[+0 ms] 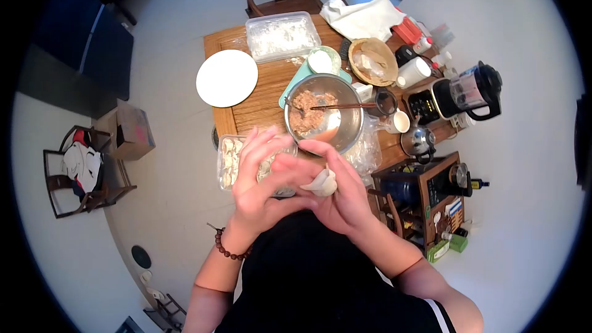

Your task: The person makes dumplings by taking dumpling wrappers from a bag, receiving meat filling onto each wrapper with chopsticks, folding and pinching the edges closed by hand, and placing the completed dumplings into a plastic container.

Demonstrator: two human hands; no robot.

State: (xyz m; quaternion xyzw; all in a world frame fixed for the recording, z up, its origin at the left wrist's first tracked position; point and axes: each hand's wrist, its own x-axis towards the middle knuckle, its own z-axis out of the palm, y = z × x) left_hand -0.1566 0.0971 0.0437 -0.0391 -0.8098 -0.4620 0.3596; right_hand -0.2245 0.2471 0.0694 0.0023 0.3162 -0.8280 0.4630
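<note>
Above the table's near edge, a pale folded dumpling [323, 183] is held between my two hands. My right hand [346, 200] curls round it, with the dumpling against its palm and fingers. From the other side, my left hand [262, 176], with a beaded bracelet at the wrist, brings its thumb and a finger to the dumpling's edge. Its other fingers are raised and partly blurred. Just beyond is a steel bowl [350, 124] of minced filling [303, 111], with chopsticks [345, 106] resting in it. A plastic tray of dumplings [229, 163] lies partly hidden behind my left hand.
On the wooden table [262, 111] are a white plate [227, 78], a floured plastic container [282, 36] and a round basket [373, 61]. A blender [475, 90] and a steel kettle [418, 142] stand at the right. Crumpled plastic wrap [365, 154] lies beside the bowl.
</note>
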